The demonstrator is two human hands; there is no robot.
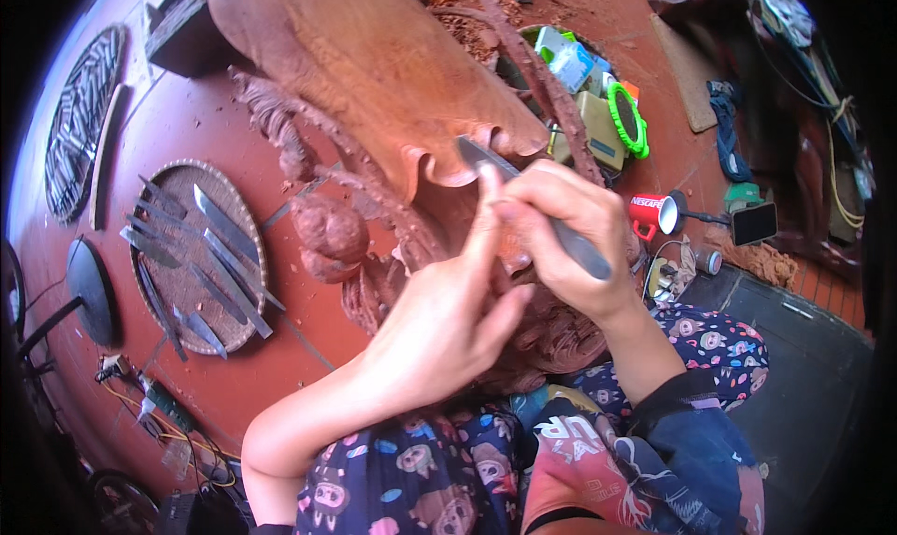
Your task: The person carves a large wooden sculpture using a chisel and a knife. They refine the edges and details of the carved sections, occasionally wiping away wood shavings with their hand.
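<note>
Blade (579, 247) clasped in the right grip (568, 225), tip at the carving's (364, 77) scalloped edge! Left grip (439, 322) spread loose, one finger up beside it, seemingly guiding. Leftward, a floor (234, 385) tray (182, 178) holds spare blades (227, 225), apparently within reach.

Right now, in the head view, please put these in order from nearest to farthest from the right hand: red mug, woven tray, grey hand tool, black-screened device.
From the right hand:
1. Grey hand tool: held in it.
2. Red mug: just right.
3. Black-screened device: right, beyond the mug.
4. Woven tray: far left.
</note>
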